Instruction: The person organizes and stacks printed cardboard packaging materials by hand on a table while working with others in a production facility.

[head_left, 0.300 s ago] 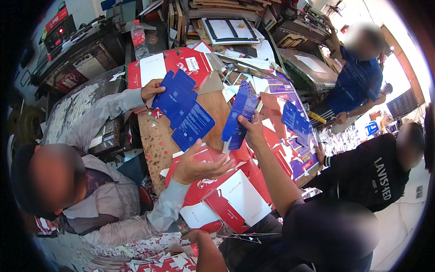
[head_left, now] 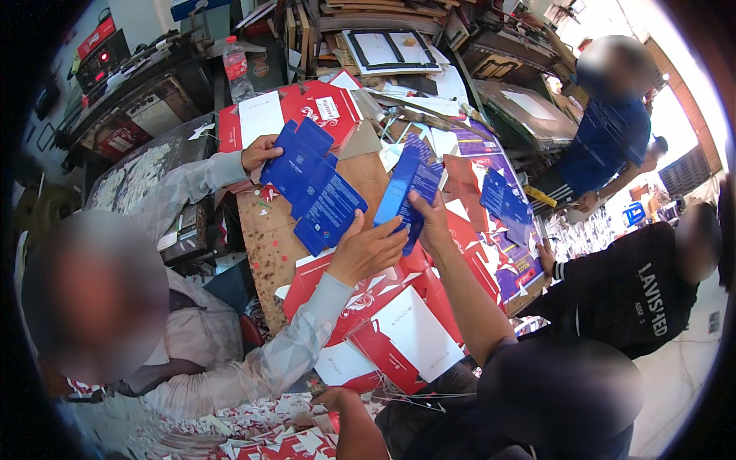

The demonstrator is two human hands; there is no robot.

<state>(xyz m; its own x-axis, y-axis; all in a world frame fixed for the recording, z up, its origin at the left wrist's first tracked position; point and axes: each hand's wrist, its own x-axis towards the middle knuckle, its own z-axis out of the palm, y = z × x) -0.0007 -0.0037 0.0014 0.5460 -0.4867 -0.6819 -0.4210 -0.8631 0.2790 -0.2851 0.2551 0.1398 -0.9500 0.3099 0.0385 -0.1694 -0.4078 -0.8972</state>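
Observation:
Neither my left hand nor my right hand shows in the head view. Over a wooden table (head_left: 264, 230), a person in pale grey sleeves holds a flattened blue carton (head_left: 318, 188) at its far end with one hand (head_left: 263, 151). That person's other hand (head_left: 369, 249) reaches to the lower end of a second, partly folded blue carton (head_left: 399, 195). A seated person in dark clothes grips that carton from the right with one hand (head_left: 431, 222). This person's other arm (head_left: 356, 429) seems to be the one at the lower edge.
Red and white printed card sheets (head_left: 399, 330) cover the table's near side. More blue card (head_left: 506, 201) lies at its right. A plastic bottle (head_left: 236, 69) stands at the back left. Two more people stand at the right. Card scraps (head_left: 268, 445) litter the floor.
The grey-sleeved person's near hand, palm up before, has moved up and right and turned over to the partly folded carton. That carton has tilted, showing more of its side.

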